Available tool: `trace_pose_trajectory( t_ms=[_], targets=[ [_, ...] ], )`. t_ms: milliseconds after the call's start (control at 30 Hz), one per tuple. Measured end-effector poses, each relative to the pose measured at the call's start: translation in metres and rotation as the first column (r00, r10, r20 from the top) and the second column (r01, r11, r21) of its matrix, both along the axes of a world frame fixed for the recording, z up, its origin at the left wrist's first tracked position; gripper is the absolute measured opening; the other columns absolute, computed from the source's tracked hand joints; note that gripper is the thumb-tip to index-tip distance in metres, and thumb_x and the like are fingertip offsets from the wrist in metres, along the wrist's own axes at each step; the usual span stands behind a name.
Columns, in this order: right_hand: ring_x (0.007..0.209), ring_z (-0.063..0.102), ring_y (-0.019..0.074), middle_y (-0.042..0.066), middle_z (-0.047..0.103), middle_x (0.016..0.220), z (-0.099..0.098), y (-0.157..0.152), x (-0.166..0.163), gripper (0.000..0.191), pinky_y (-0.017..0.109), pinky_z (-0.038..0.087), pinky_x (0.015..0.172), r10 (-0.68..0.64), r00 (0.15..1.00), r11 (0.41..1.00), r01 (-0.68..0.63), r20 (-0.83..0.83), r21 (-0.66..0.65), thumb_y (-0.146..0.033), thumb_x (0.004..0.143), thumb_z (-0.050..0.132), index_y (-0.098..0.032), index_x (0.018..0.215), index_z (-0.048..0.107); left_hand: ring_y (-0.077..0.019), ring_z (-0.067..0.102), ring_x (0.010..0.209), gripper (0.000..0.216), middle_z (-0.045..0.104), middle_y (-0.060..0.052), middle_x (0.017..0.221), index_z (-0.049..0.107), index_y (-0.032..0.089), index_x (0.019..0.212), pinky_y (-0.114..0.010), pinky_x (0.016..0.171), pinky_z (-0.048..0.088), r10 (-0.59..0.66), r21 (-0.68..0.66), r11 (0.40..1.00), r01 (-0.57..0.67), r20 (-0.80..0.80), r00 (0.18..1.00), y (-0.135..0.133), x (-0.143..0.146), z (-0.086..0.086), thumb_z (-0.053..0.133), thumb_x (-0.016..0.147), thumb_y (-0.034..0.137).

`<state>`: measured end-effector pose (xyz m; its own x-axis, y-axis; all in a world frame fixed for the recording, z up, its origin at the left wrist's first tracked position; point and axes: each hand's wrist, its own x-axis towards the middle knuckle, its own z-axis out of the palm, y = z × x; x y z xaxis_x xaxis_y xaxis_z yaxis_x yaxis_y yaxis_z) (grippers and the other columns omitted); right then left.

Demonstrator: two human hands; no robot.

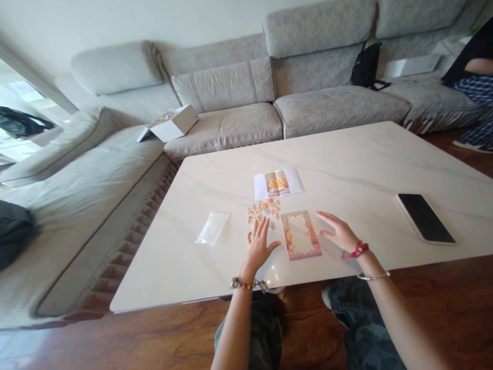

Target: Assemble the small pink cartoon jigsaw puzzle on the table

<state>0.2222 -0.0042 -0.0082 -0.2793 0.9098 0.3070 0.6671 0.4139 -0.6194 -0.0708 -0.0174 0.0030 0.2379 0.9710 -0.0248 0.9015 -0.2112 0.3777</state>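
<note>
My left hand lies flat and open on the white table, its fingertips touching a heap of small pastel puzzle pieces. Right of it lies a pink puzzle frame board with a pale middle. My right hand hovers open just right of that board, fingers stretched toward it and holding nothing. Behind the pieces rests a white sheet with a picture of a yellow cartoon figure.
An empty clear plastic bag lies left of the pieces. A black phone lies at the table's right. A grey sofa wraps around behind, bearing a white box and a black bag. Another person sits far right.
</note>
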Motion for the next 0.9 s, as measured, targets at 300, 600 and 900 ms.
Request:
trace_pose_trajectory(
  t_ms=[300,600,900],
  targets=[
    [0.084,0.063,0.0239,0.008,0.068,0.091,-0.038,-0.095,0.032,0.032,0.037,0.05,0.076,-0.475,0.874,0.88,0.468,-0.103,-0.088,-0.043,0.079,0.044,-0.02,0.086,0.065,-0.0268,0.022,0.13,0.038,0.034,-0.013,0.137,0.046,0.019,0.12,-0.05,0.097,0.029,0.302,0.182,0.94,-0.289,-0.044,0.952,-0.047,-0.029,-0.016,0.037,0.086,0.031],
    [0.069,0.064,0.0248,0.012,0.068,0.087,-0.044,-0.071,0.01,0.04,0.036,0.05,0.062,-0.582,0.813,0.81,0.578,-0.016,-0.1,-0.048,0.078,0.04,-0.018,0.086,0.066,-0.0256,0.032,0.126,0.03,0.046,-0.012,0.127,0.056,0.021,0.107,-0.048,0.095,0.033,0.381,0.206,0.905,-0.371,-0.011,0.924,-0.05,-0.008,-0.005,0.035,0.086,0.024],
    [0.074,0.064,0.0237,0.012,0.068,0.089,-0.039,-0.025,-0.006,0.041,0.033,0.05,0.065,-0.587,0.801,0.803,0.557,-0.118,-0.213,-0.051,0.075,0.044,-0.017,0.085,0.065,-0.0217,0.048,0.11,0.028,0.053,-0.01,0.116,0.055,0.018,0.106,-0.039,0.091,0.041,0.414,0.233,0.859,-0.456,0.209,0.886,0.013,-0.006,0.003,0.038,0.085,0.024]
  ],
)
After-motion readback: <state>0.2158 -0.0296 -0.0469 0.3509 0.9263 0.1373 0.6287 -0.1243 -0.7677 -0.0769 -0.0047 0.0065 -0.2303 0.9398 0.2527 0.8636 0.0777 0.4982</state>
